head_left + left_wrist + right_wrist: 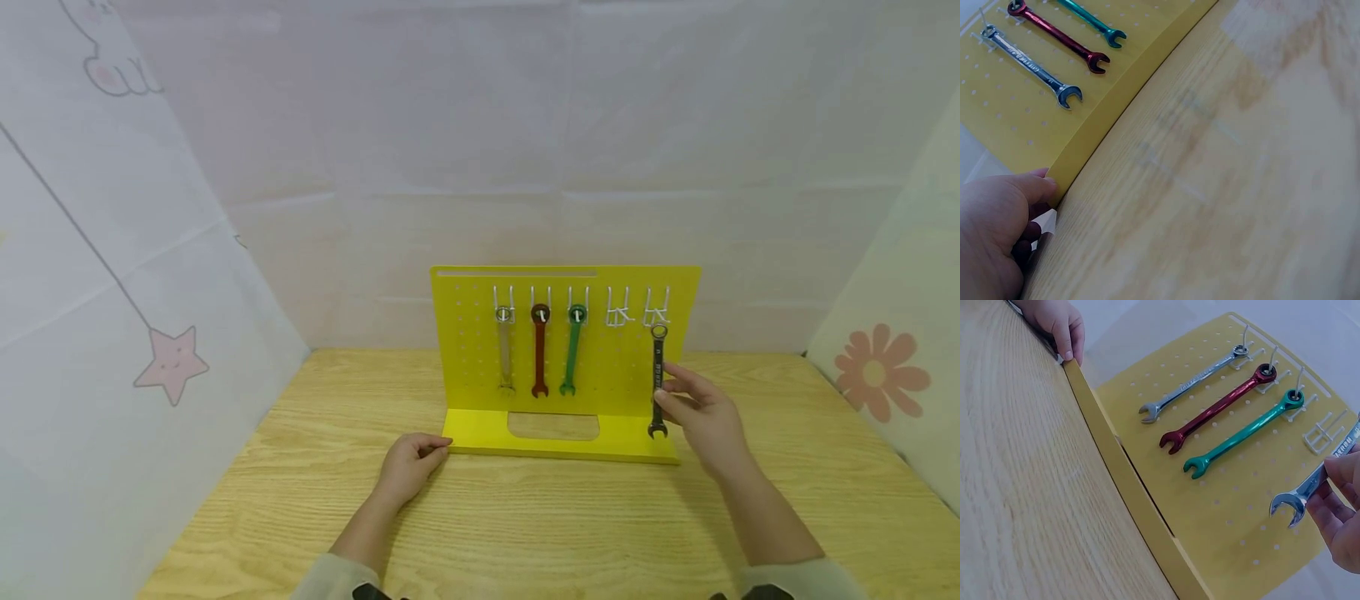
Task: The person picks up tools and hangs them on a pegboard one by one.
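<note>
My right hand (708, 418) pinches a silver combination wrench (658, 354) by its shaft, between thumb and fingers. The wrench hangs upright, ring end up, in front of the rightmost hook (657, 312) of a yellow pegboard stand (630, 375). In the right wrist view its open jaw (1290, 503) points down toward the base, while its ring end lies outside that frame. At the stand's front left corner, my left hand (408, 468) grips the base edge (1063, 172) with thumb and fingers.
Three wrenches hang by their ring ends on hooks: a silver one (505, 354), a red one (540, 354) and a green one (573, 350). Right of the green one is a bare wire hook (618, 312). The stand rests on a wood-grain table (562, 525) before a pale cloth backdrop (525, 167).
</note>
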`<state>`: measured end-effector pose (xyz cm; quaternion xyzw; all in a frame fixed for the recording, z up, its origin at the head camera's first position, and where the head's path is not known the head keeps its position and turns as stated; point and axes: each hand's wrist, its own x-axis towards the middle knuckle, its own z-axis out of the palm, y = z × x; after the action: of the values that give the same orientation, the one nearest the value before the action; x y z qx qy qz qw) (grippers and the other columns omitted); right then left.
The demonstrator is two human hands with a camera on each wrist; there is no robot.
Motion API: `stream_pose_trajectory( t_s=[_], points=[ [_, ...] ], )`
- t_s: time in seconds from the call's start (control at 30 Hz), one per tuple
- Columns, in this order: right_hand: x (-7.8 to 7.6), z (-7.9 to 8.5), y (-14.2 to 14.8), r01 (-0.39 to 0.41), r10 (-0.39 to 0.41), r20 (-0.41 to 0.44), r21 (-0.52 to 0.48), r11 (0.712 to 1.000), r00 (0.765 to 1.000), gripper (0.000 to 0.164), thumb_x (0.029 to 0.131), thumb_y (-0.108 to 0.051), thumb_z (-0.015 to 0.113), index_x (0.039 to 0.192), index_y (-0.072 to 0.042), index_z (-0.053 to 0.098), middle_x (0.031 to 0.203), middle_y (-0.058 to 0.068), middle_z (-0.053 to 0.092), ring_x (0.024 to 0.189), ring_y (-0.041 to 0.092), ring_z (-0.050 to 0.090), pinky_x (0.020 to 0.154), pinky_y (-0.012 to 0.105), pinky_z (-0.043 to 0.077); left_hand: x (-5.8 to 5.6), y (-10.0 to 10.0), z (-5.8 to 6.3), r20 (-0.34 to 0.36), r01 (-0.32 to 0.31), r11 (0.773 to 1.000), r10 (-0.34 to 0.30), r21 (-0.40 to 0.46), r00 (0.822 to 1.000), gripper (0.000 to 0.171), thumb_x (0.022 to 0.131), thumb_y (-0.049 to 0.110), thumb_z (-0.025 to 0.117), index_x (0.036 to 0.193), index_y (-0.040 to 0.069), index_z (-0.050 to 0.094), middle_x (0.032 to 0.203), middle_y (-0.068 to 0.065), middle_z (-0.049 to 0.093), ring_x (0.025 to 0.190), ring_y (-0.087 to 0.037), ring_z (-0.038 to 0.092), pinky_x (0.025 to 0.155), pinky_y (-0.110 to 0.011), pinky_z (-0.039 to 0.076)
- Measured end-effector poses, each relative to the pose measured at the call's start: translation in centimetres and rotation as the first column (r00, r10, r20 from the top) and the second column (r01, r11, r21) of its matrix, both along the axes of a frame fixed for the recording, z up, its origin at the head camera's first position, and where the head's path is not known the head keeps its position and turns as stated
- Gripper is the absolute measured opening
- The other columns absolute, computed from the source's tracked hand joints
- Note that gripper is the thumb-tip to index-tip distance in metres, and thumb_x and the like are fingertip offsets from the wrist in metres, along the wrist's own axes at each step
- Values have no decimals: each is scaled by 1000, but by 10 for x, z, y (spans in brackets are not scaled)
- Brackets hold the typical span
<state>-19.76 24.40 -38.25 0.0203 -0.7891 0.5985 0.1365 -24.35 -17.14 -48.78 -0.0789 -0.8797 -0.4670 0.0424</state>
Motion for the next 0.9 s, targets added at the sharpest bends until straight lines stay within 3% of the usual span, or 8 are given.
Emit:
stream_pose_trajectory(
  t_s=[0.27, 0.6, 0.9],
  points=[
    [-7, 7, -10, -17, 17, 22, 27, 999, 1000, 53, 98, -19, 61, 146, -4, 45, 97, -19, 57, 87, -7, 63, 79, 16, 54, 0, 1, 2, -6, 1, 1000, -1, -4, 1000, 15, 91, 10, 68, 102, 11, 77, 101, -2, 73, 83, -10, 58, 73, -24, 47],
    [-19, 6, -14, -16, 13, 80, 28, 999, 997, 53, 99, -18, 60, 148, -9, 44, 107, -5, 56, 89, -8, 62, 81, 19, 55, 0, 2, 5, -2, -1, 1000, 1, -10, 1000, 15, 90, 9, 68, 102, 10, 77, 101, -4, 73, 81, -11, 56, 71, -23, 46],
    [-30, 2, -17, -10, 11, 99, -12, 1000, 995, 52, 98, -17, 60, 147, -9, 44, 104, -9, 55, 88, -6, 62, 81, 19, 55, 0, 2, 3, -1, -7, 1000, 7, -17, 1000, 14, 90, 10, 69, 101, 13, 78, 99, -1, 73, 81, -9, 56, 72, -24, 47]
  ],
)
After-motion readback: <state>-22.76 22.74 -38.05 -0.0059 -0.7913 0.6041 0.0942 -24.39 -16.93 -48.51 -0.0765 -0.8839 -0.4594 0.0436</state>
